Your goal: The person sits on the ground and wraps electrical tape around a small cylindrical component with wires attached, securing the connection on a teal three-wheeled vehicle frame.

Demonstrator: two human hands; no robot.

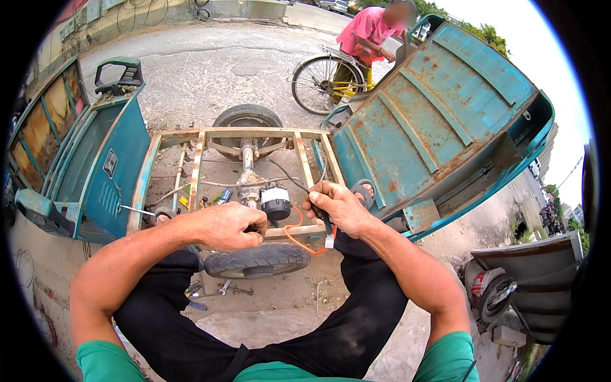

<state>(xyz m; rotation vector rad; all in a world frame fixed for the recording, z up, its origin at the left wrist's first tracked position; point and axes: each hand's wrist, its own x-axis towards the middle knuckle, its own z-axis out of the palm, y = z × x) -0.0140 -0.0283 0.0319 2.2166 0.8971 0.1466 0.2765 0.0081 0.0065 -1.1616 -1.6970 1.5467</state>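
My right hand (340, 207) pinches a black cable (326, 219), which hangs down to a white connector (330, 242). Fingers curled, my left hand (232, 227) is closed just left of a round black and silver motor (275, 202); what it grips, if anything, is hidden. An orange cable (293, 237) loops from beside the motor toward the connector. The motor sits against a grey axle (248, 156) inside a rusty, worn metal frame (198, 159). One wheel (247, 121) is beyond the frame, another tyre (258, 262) close to me.
A teal body panel (114, 169) stands left; a large rusted teal cargo bed (433, 114) leans right. Small tools lie between the frame bars, and a wrench (224, 288) is on the ground. Beyond, a person in pink (369, 32) is beside a yellow bicycle (340, 83).
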